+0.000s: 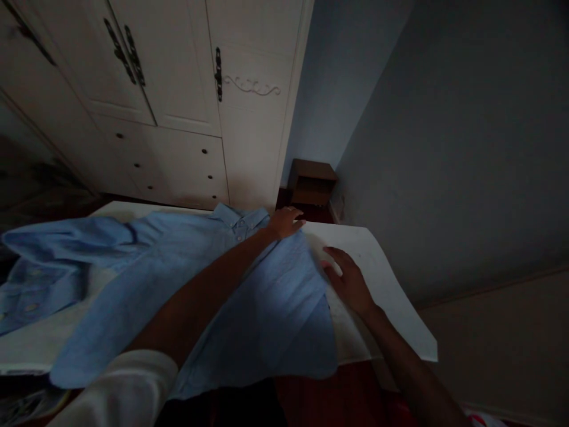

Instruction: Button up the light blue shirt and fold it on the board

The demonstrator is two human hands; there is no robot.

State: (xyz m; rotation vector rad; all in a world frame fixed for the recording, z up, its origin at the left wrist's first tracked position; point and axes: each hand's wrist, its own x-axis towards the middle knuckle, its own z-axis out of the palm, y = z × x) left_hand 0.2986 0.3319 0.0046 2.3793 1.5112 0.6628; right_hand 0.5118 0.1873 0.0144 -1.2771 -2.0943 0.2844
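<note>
A light blue button-up shirt [178,249] lies spread on a white table [373,261], its collar toward the far edge. One sleeve [66,237] stretches out to the left, with its buttoned cuff bent back toward me. The right side of the shirt is folded inward over the front. My left hand [285,223] lies on the shirt's shoulder beside the collar, fingers stretched out. Just right of the folded edge is my right hand [349,279], thumb and fingers apart, holding nothing I can see; whether it touches the cloth I cannot tell.
Behind the table stands a white wardrobe [258,136] with dark handles and drawer knobs. A small brown cabinet [313,172] sits on the floor in the corner. A grey wall [466,148] runs along the right. The shirt's hem hangs over the table's near edge.
</note>
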